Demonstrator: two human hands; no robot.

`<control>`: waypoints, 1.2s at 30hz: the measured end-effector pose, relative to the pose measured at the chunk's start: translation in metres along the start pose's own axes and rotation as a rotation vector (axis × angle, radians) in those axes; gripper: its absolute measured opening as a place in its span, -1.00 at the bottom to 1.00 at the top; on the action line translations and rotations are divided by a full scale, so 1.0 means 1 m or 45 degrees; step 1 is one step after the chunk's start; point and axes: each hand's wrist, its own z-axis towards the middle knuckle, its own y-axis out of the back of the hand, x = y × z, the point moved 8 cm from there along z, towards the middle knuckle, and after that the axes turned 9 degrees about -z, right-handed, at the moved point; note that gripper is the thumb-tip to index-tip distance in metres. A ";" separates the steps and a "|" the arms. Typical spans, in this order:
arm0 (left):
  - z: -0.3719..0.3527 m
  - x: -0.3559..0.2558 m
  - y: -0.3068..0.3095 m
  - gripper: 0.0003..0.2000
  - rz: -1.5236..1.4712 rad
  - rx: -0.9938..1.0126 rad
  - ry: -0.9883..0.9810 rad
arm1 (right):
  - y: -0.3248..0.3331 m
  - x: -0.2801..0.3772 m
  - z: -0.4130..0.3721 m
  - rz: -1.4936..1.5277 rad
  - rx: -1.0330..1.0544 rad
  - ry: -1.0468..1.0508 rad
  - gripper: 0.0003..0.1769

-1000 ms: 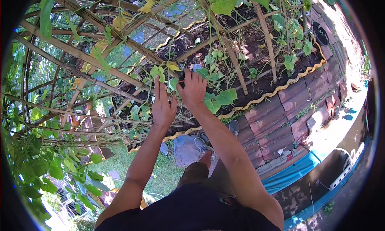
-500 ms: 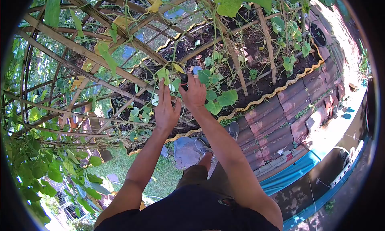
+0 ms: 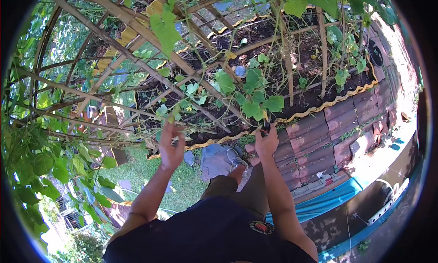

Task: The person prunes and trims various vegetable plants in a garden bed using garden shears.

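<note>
We're keeping our right hand (image 3: 267, 143) clamped on a small dark tool (image 3: 266, 125), prob. snips, just below the vine leaves (image 3: 255, 103) near the bed's wavy edging (image 3: 319, 107), while our left hand (image 3: 171, 146) is hovering w/ fingers apart beside the bamboo trellis (image 3: 137, 30).

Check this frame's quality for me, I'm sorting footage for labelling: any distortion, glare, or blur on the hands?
Head view: heavy fisheye bending, black surround; hard sun burns out the paving at right; dappled shade across the bamboo trellis; left hand slightly motion-blurred; right hand, gripping a small dark tool, sharper.
</note>
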 end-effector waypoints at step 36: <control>0.171 -0.077 -0.190 -0.73 0.737 0.404 -0.664 | 0.006 -0.032 -0.031 0.283 0.380 -0.278 -0.38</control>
